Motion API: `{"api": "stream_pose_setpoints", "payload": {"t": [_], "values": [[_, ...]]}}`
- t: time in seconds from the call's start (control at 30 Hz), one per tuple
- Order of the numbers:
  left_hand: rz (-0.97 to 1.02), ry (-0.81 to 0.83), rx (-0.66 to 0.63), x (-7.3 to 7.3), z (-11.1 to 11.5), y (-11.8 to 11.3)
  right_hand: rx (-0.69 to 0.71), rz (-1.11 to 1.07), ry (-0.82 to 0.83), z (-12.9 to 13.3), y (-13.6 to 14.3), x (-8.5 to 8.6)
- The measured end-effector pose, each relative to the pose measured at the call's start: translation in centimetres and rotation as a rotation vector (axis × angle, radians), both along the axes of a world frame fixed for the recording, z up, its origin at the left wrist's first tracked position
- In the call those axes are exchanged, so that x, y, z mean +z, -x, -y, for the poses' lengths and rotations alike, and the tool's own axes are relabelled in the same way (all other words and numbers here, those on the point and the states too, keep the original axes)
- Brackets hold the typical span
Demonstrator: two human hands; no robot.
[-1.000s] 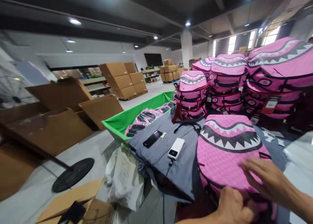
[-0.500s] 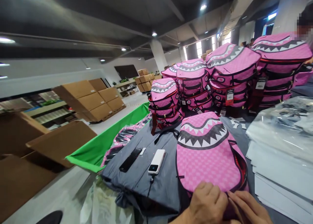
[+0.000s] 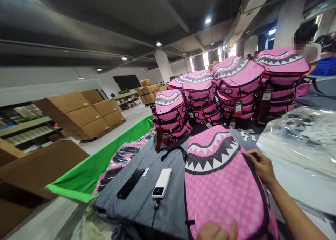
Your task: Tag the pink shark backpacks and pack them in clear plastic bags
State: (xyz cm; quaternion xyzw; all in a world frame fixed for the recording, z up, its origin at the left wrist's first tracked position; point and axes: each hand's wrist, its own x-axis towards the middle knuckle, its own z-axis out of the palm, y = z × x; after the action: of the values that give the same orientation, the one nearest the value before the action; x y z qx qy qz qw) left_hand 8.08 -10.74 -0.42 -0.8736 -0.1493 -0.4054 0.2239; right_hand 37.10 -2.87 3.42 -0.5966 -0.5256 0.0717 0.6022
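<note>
The right hand (image 3: 262, 166), bare and slim-fingered, joins a narrow wrist and a forearm (image 3: 290, 205), also bare, which broadens evenly away from the hand. The left hand (image 3: 216, 231) — likewise bare — shows rounded knuckles and a blunt-tipped digit, the remainder cropped at the lower border; its nails are too blurred for me to distinguish.

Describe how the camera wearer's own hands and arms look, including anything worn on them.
The right hand is ungloved, and its wrist and forearm show no sleeve, watch, bracelet or cable. The left hand is also ungloved; the lower edge cuts it off, so its wrist and any sleeve are out of view.
</note>
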Motion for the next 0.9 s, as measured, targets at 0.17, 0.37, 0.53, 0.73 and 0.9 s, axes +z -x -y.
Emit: {"api": "stream_pose_setpoints", "payload": {"t": [0.17, 0.37, 0.53, 0.73, 0.9], "values": [[-0.019, 0.14, 0.004, 4.4, -2.2, -2.3, -0.015, 0.085, 0.078, -3.2, -0.8, -1.7], [-0.025, 0.294, -0.102, -0.4, 0.8, -2.5, 0.021, 0.255, 0.062, 12.2, 2.9, -9.4], [-0.393, 0.518, 0.145, -3.1, 2.4, -5.8, -0.01, 0.342, 0.173, 16.3, 7.5, -14.0], [-0.661, 0.98, 0.258, 2.4, 0.4, -8.0, -0.092, 0.522, 0.035, 13.2, 5.3, -12.4], [-0.456, 1.248, 0.137, 6.8, -1.4, -10.2, 0.028, 0.556, 0.289, 14.9, 4.8, -13.3]]}}
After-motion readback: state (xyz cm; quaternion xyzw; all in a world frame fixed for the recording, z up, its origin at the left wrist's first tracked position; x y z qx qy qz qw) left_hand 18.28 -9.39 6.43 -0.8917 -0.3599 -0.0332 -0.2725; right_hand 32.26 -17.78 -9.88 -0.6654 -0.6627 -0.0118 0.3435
